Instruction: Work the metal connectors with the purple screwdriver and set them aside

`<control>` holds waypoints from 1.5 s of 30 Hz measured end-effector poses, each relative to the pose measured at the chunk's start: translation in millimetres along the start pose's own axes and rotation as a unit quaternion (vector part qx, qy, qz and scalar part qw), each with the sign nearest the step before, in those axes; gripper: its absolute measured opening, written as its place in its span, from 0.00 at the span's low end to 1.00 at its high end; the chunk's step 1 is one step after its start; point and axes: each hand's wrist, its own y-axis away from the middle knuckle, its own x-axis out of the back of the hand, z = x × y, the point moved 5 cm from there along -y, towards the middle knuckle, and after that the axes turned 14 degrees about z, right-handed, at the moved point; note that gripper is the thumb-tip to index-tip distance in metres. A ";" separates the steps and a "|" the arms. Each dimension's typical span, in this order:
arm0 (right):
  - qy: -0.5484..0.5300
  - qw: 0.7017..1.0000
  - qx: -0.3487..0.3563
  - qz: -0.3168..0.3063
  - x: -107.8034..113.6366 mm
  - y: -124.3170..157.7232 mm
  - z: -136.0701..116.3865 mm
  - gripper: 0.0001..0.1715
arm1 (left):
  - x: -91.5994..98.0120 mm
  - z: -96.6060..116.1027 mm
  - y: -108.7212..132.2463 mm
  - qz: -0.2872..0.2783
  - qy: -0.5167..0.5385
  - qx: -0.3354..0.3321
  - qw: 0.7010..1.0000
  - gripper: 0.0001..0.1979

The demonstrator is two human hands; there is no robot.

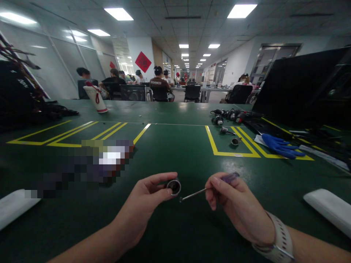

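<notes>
Pinching left hand [146,199]: angled inward, hollow grey metal cylinder [174,187] between my fingertips.
Right hand [232,193]: curled round purple-handled metal rod [193,194].

Green counter [181,157], yellow tape [210,140]
Purple-handled, silvery-shafted tool [194,194], silvery ring [179,186] dark inside; at three o'clock, blue glove [281,145]; at four, pale watch strap [283,233].

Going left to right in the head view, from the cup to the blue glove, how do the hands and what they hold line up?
Cup, left hand, round metal part, tool's thin metal shaft, right hand, blue glove.
</notes>
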 end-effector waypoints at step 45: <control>0.292 0.874 0.363 -0.141 -31.5 37.2 -34.1 0.09 | -7.0 10.8 9.7 0.008 -0.053 -0.157 0.986 0.11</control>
